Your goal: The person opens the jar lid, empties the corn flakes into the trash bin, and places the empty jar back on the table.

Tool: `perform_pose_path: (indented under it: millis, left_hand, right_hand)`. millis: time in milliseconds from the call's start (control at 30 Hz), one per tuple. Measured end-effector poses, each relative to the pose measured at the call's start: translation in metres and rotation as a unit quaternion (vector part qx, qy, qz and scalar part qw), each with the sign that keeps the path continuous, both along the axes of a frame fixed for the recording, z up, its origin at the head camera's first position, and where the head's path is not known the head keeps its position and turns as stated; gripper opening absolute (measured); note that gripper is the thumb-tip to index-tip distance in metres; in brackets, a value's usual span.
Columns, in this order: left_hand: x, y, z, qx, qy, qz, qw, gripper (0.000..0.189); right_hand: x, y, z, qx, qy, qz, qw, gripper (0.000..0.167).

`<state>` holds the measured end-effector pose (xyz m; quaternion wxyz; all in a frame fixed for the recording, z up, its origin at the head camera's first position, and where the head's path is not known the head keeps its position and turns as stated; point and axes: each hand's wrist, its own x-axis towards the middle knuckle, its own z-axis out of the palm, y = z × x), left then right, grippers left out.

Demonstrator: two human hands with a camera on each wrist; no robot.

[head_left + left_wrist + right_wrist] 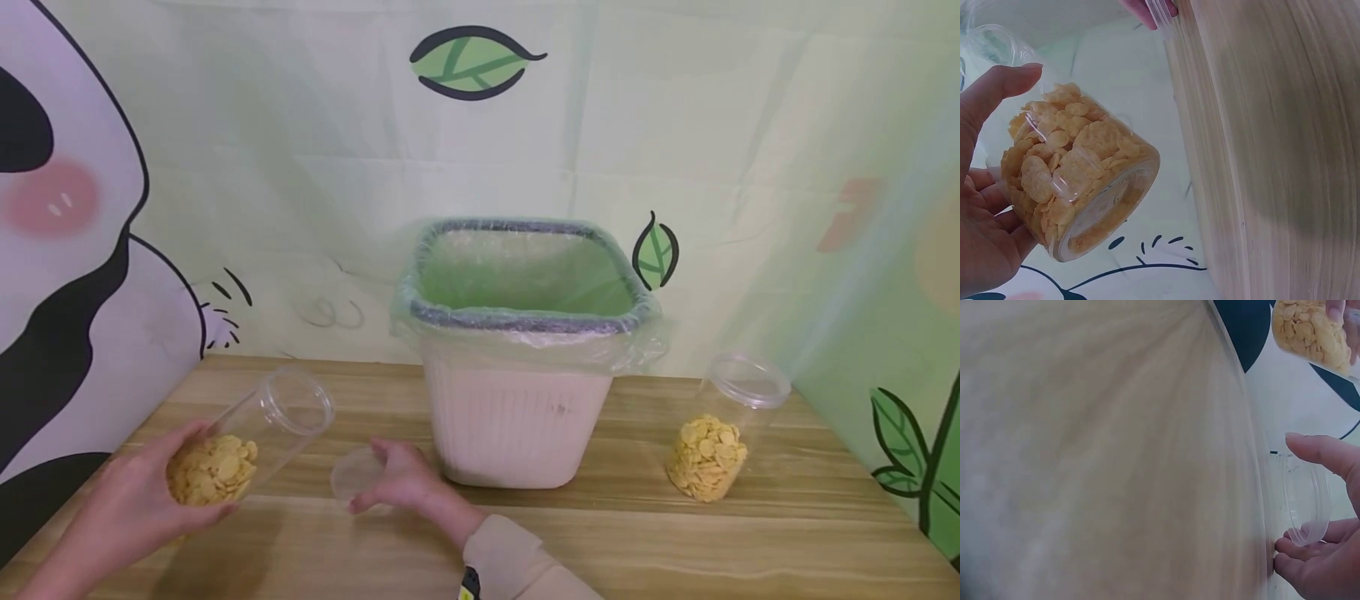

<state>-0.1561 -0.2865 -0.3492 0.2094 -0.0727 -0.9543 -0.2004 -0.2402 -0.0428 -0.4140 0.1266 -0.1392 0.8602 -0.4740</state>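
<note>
My left hand grips a clear plastic jar around its lower part. The jar is tilted with its mouth toward the upper right, and corn flakes fill its bottom end. No lid sits on that mouth. Low over the table, my right hand holds a clear round lid at its edge, between thumb and fingers. In the right wrist view the lid lies between the thumb above and the fingertips below.
A pale waste bin with a green liner bag stands at the middle back. Right of it is a second, lidded clear jar, partly filled with corn flakes. The wooden table meets a printed wall sheet behind.
</note>
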Motion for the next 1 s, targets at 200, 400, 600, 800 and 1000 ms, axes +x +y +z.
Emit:
perform_pose_path:
  millis: [200, 400, 600, 800, 1000]
  left_hand:
    - [-0.0017, 0.0008, 0.0015, -0.005, -0.019, 0.004, 0.9998, 0.093]
    - [-0.0018, 0.0017, 0.0015, -0.005, -0.019, 0.0, 0.9998, 0.093]
    - [-0.0019, 0.0022, 0.0005, -0.004, -0.01, -0.004, 0.9999, 0.092]
    - [-0.0023, 0.0038, 0.0001, -0.008, -0.005, -0.008, 0.9999, 0.09]
    - [-0.0033, 0.0049, -0.0008, -0.01, 0.009, -0.017, 0.9998, 0.088]
  right_hand:
    - [-0.0023, -0.0001, 0.0009, 0.047, 0.035, 0.014, 0.9982, 0.086]
    - [-0.0026, 0.0009, 0.0023, 0.079, 0.075, 0.037, 0.9934, 0.083]
    - [-0.0041, 0.0004, 0.0013, 0.092, 0.088, 0.053, 0.9905, 0.084]
    - [-0.0057, -0.0014, 0.0002, 0.12, 0.095, 0.063, 0.9862, 0.088]
    - [-0.0062, -0.0004, 0.0006, 0.137, 0.111, 0.078, 0.9812, 0.088]
